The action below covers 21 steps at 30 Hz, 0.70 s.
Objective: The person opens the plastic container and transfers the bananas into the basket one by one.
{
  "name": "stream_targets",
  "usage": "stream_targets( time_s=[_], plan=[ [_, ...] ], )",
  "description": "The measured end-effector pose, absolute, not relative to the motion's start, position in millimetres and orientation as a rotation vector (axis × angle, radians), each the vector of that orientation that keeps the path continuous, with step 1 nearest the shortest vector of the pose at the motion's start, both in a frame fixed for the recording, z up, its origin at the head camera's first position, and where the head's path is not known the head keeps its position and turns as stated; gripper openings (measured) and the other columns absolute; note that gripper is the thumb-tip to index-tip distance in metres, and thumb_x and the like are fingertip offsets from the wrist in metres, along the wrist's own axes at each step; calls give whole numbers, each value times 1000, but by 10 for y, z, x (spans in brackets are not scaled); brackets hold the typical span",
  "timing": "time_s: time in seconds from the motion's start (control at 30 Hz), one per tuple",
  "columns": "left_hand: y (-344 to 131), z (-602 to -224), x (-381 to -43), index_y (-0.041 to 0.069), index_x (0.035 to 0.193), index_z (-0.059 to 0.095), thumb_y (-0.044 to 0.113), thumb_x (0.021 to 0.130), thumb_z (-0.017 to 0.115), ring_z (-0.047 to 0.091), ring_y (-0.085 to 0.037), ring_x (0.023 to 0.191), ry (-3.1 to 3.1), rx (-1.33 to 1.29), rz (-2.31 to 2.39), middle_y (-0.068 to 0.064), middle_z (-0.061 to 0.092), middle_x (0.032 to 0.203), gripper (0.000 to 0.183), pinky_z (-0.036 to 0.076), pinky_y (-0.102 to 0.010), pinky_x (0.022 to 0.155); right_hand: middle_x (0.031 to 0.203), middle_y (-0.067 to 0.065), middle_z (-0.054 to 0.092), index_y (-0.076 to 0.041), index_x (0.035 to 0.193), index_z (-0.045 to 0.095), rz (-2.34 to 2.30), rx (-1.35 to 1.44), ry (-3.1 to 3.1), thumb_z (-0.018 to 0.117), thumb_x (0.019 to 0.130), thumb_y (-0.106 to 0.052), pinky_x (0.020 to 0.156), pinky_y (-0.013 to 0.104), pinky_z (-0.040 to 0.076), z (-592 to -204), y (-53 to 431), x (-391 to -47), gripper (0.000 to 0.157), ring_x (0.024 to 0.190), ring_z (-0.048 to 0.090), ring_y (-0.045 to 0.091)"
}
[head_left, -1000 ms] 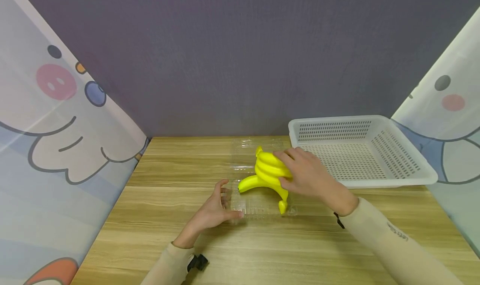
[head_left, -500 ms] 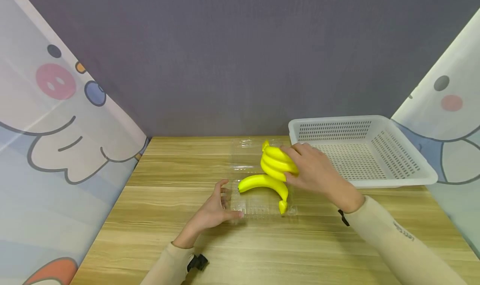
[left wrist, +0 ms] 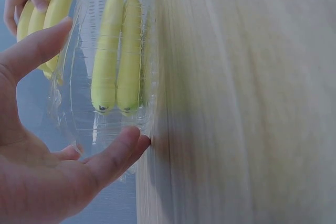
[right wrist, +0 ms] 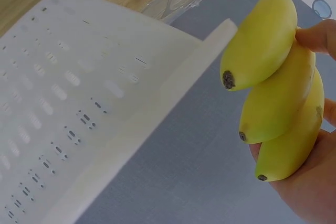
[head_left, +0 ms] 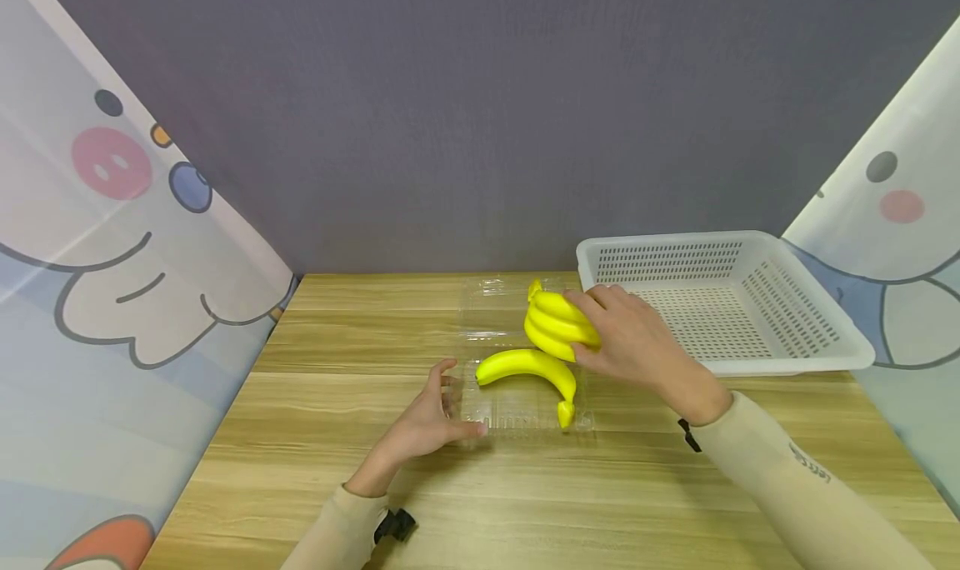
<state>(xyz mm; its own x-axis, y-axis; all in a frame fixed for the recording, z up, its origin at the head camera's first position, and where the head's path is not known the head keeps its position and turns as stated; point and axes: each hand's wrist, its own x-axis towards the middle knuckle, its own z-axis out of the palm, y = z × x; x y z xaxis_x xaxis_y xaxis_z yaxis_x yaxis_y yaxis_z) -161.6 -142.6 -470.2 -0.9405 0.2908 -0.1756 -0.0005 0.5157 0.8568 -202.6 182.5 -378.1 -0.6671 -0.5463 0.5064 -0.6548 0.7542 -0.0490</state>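
Observation:
My right hand grips a bunch of yellow bananas, held up beside the basket; in the right wrist view three dark-tipped bananas show below the fingers. A clear plastic clamshell box lies on the table with its lid folded back towards the wall. Inside it rests a curved banana, stem to the right; the left wrist view shows two long yellow shapes through the clear wall. My left hand holds the box's front left corner, thumb at the front edge and fingers along the left side.
A white perforated basket stands at the back right, close to the right hand. The wooden table meets a grey wall behind. Cartoon-printed curtains border both sides.
The right hand has moved the banana bunch up and right, off the curved banana in the box, then only slightly further in the last half second. The left hand and box have stayed put.

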Motion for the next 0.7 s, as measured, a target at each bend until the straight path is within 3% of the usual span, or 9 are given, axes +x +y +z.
stream_targets(
  time_s=[0.37, 0.7],
  plan=[
    [-1430, -4694, -1616, 13, 159, 14, 32, 73, 93, 50, -40, 125, 2449, 239, 1400, -21, 42, 146, 119, 49, -53, 93, 105, 14, 63, -3, 132, 59, 305, 873, -2508, 84, 74, -22, 68, 46, 52, -3775, 1882, -2032, 65, 89, 60, 34],
    [-1424, -4675, -1608, 12, 160, 13, 30, 75, 93, 49, -39, 126, 2439, 234, 1405, -20, 42, 146, 118, 47, -54, 95, 104, 15, 63, -2, 132, 58, 290, 814, -2564, 81, 78, -21, 64, 43, 50, -3759, 1981, -2059, 62, 83, 58, 31]
  ],
)
